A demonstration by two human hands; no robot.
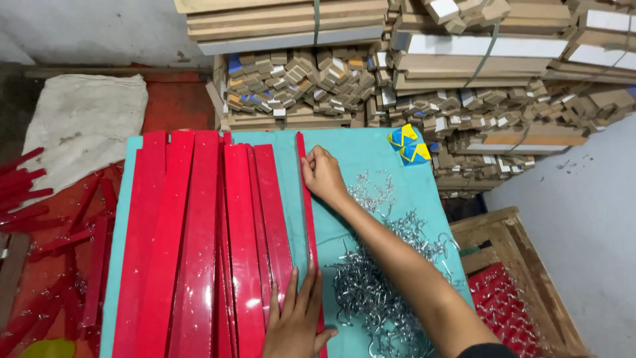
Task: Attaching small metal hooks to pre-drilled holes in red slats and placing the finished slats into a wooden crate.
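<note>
- My left hand [295, 325] at the near edge of the counter [361, 149] — fingers [291, 292] spread flat, pressing down on the near end of a thin red strip [307, 199], gripping nothing.
- That thin red strip runs lengthwise away from me over the teal cover, just right of the stack of red glossy slats [199, 245].
- Red glossy slats lie side by side, overlapping, covering the left half of the counter.
- Pile of small silver metal hooks [377, 285] just right of the strip, under and around my right forearm; it thins out toward the far side.
- My right hand [322, 176] rests on the far part of the strip — fingers curled over its edge, touching it. Can't tell if they actually pinch it.
- Blue-and-yellow folded thing [409, 144] at the far right corner of the counter, apart from both hands.
- Wooden crate [510, 265] right of the counter, lower down, with red pieces carrying hooks inside.
- Loose red strips [40, 219] on the floor to the left, with a dirty whitish sack [83, 122] beyond them.
- Farthest: bundles of strapped wooden sticks [424, 73] stacked against the wall, behind the counter.
</note>
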